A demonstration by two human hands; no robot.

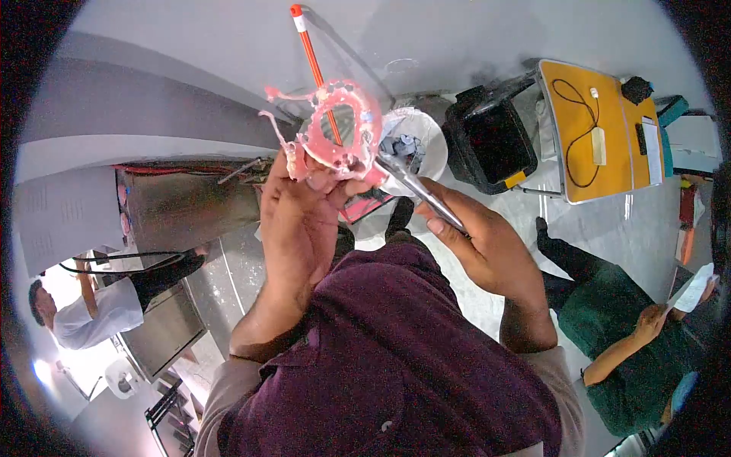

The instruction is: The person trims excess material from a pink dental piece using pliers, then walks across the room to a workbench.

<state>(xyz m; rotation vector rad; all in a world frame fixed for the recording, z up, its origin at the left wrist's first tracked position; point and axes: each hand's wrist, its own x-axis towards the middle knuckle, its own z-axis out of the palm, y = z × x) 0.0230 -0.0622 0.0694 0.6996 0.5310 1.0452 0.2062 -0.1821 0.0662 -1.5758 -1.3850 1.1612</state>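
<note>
Holds pitted, glossy pink ring with spindly branches in left hand, near round white bucket of crumpled greyish scraps. Grasps slender shiny metal tool in right hand, tip by ring's lower edge. Beside bucket, black bin, dark inside.

A grey wall is stretching across the far side, a yellow-topped desk is standing at right, the pale floor is gleaming, and bright light is glaring lower left.
</note>
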